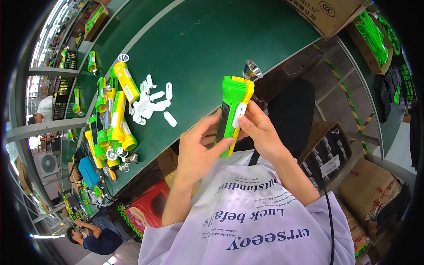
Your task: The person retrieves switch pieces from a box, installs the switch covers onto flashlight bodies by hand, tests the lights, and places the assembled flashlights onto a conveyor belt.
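Note:
A green and yellow flashlight body (230, 95) is tilted in front of my chest, held by both hands. My left hand (198, 148) wraps round its lower part, the thumb across the green side. My right hand (263, 132) grips the yellow side, its thumb pressing a white oval cover piece (239, 115) against the body. At the flashlight's wide end a silver reflector cup (252, 70) sticks out, apart from the rim. Loose white oval pieces (169, 91) lie scattered on the green table (198, 39) to the left. The fingers behind the body are partly hidden.
Several green and yellow flashlights (117, 117) are heaped at the table's left edge, some with reflectors hanging out. A cardboard box (329, 15) stands at the far right. Below are a red stool (152, 205) and more cartons (371, 187). Another person (104, 240) sits at lower left.

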A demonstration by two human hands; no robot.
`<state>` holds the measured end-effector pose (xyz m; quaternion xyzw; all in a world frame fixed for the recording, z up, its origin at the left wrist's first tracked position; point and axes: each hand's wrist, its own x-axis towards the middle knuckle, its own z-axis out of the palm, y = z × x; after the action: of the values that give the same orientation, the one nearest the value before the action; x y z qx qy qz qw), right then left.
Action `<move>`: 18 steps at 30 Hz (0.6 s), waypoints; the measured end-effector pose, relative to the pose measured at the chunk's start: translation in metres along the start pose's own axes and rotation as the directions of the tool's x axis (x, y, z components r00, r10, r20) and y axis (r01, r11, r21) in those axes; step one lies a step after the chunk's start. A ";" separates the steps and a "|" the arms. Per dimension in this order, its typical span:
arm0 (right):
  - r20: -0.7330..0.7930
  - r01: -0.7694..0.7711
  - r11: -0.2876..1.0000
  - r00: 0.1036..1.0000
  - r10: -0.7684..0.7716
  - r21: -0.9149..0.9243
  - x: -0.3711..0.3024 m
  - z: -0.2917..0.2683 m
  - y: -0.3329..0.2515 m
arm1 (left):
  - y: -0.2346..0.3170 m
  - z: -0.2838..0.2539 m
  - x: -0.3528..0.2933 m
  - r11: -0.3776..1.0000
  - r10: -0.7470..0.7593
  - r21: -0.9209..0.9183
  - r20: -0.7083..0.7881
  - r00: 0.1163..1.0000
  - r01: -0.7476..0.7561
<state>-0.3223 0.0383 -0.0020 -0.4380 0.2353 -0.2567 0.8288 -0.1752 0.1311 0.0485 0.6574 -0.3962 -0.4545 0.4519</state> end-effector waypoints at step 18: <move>0.047 0.010 0.999 0.999 -0.012 0.036 0.003 -0.012 0.002 | -0.002 0.002 0.000 0.970 -0.071 -0.231 0.031 0.997 0.077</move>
<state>-0.3273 0.0305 -0.0105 -0.4301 0.2087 -0.2550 0.8405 -0.1769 0.1313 0.0459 0.6093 -0.3206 -0.5215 0.5040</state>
